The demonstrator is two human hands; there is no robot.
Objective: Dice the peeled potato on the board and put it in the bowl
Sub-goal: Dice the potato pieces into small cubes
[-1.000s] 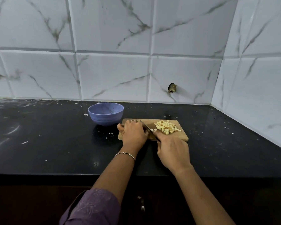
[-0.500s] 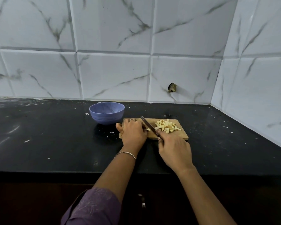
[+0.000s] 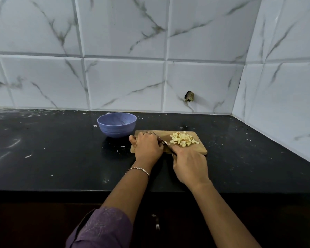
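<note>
Head camera looks down on a black counter (image 3: 61,158) where a wooden board (image 3: 200,149) lies, with a blue bowl (image 3: 117,126) just off its corner at ten o'clock, nothing showing inside it. A heap of diced potato (image 3: 183,139) sits toward the board's two o'clock end. The right hand (image 3: 190,167) grips the handle of a knife (image 3: 161,139), its blade angled toward eleven o'clock and lying right beside the knuckles of the left hand (image 3: 148,147). That hand is curled, knuckles up, over the board's nine o'clock end; it hides whatever lies beneath, so I cannot tell whether it pins a last piece. To my eye the dicing is nearly done. The worry is the blade so close to those fingers: a small, slippery remnant could roll and send the edge into a knuckle. Afterwards, a hasty sweep toward the bowl could scatter cubes over the board's edge onto the counter.
</note>
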